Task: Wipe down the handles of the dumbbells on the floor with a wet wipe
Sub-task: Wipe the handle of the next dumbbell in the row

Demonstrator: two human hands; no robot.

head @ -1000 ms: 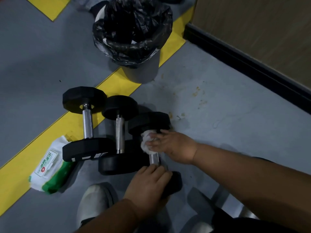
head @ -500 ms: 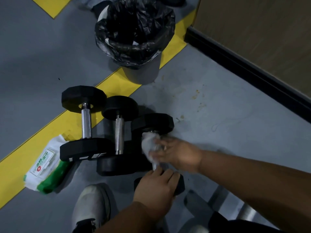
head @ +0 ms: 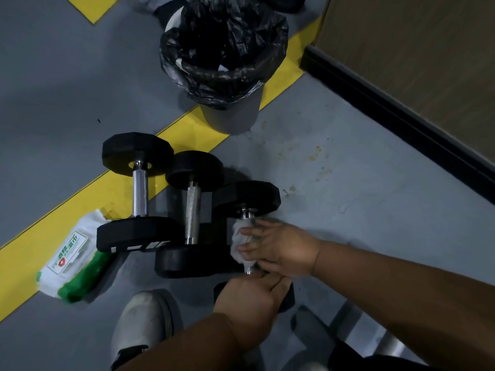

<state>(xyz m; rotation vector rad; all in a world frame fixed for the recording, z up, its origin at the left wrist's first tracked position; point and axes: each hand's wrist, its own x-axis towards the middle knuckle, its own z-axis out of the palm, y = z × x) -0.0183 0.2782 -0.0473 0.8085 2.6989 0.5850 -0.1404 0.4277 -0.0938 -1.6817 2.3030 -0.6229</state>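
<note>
Three black dumbbells with steel handles lie side by side on the grey floor: a left dumbbell (head: 140, 192), a middle dumbbell (head: 192, 212) and a right dumbbell (head: 247, 195). My right hand (head: 278, 247) wraps a crumpled white wet wipe (head: 239, 243) around the right dumbbell's handle. My left hand (head: 250, 301) grips that dumbbell's near weight head, hiding most of it.
A grey bin lined with a black bag (head: 223, 49) stands just beyond the dumbbells on a yellow floor stripe (head: 53, 218). A white and green wet wipe pack (head: 71, 259) lies left of them. My shoe (head: 143, 325) is near. A wall with black skirting (head: 401, 113) runs along the right.
My right hand has slid the wipe down the right dumbbell's handle toward me, baring the handle's far end. My left hand keeps its hold on the near weight head.
</note>
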